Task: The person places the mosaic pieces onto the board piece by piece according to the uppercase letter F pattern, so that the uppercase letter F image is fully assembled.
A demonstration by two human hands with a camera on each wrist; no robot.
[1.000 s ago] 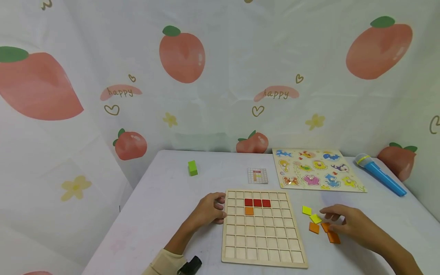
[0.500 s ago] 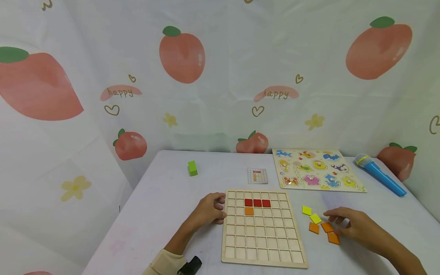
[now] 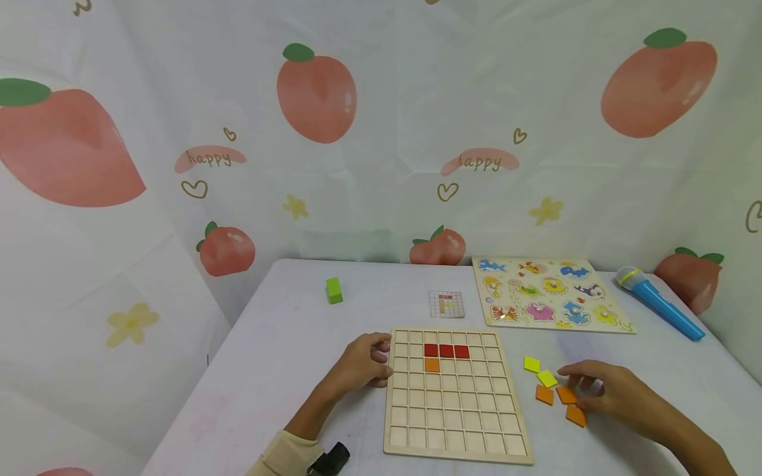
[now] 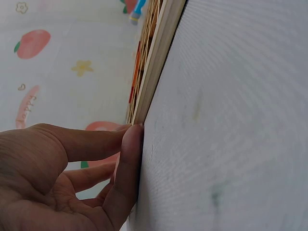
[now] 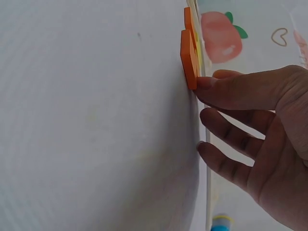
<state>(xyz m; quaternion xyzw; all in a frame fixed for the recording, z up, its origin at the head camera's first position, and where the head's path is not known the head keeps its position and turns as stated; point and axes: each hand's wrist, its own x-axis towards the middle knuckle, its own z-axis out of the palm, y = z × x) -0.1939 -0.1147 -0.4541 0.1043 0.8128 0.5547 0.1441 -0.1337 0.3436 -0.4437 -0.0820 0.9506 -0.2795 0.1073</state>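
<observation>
In the head view, my left hand [image 3: 357, 362] rests against the left edge of a wooden grid board [image 3: 455, 420]. The left wrist view has its thumb and a finger touching that edge. Three red tiles [image 3: 446, 351] lie in a row on the board, with one orange tile [image 3: 432, 365] below the leftmost. To the board's right, my right hand [image 3: 613, 390] is over loose square tiles, fingers loosely bent. Its thumb touches an orange tile [image 5: 188, 60] in the right wrist view. Two more loose orange tiles [image 3: 544, 395] and two yellow tiles [image 3: 532, 364] lie alongside.
Behind the board lies a small printed grid card [image 3: 446, 305]. A green block [image 3: 334, 291] sits at the back left. An animal puzzle board [image 3: 550, 324] and a blue toy microphone [image 3: 667, 308] occupy the back right, before a fruit-patterned curtain [image 3: 369, 198].
My right hand has shifted slightly right and down. The lowest orange tile has slid a little left and toward the front. My left hand stays at the board's edge.
</observation>
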